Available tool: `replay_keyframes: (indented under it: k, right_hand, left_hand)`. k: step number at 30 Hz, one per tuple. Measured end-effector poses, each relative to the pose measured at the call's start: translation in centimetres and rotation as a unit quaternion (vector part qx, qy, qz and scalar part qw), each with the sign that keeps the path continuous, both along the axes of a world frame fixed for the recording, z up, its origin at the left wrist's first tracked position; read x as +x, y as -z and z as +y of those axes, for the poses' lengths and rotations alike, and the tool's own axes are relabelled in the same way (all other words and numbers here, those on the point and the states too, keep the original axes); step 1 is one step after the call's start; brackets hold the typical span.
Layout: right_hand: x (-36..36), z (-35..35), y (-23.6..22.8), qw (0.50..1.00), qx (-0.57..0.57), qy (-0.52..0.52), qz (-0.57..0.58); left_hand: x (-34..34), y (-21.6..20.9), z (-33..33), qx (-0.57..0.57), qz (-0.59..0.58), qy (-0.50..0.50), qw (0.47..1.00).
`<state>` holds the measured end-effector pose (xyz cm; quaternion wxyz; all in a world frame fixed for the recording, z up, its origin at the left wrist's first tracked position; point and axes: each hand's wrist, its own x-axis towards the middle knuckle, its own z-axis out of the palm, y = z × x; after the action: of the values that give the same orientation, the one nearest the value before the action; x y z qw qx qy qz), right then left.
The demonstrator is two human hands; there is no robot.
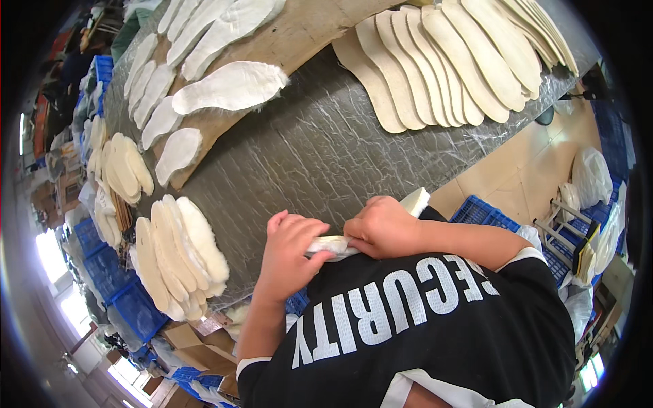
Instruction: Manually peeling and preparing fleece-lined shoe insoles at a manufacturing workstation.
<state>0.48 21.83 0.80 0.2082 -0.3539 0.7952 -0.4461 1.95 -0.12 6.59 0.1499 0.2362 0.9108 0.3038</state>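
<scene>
Pale insole [329,244], hand-held

Location: near side of bench [292,153]. Left hand [294,246] and right hand [383,227]: fingers of each clamped on it. Also on bench: cream insoles [435,64], overlapping, far right; white insoles [230,87] on board [316,34], far left.

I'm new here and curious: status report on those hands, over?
Left hand, right hand: both gripping white fleecy insole. Insole partly hidden by right hand. Insole stack lies left of left hand, apart.
</scene>
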Motion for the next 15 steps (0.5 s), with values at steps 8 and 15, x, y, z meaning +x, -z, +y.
replay_keyframes:
  k: [8,15]
  right_hand:
    - [-0.4,-0.2,0.1,0.997,0.000,-0.031,0.066]
    - [-3.4,-1.1,-0.4,0.974,0.181,-0.122,0.056]
  left_hand:
    - [0.9,1.6,0.9,0.023,-0.032,-0.045,0.998]
    - [0.7,4.9,-0.6,0.062,-0.034,-0.134,0.989]
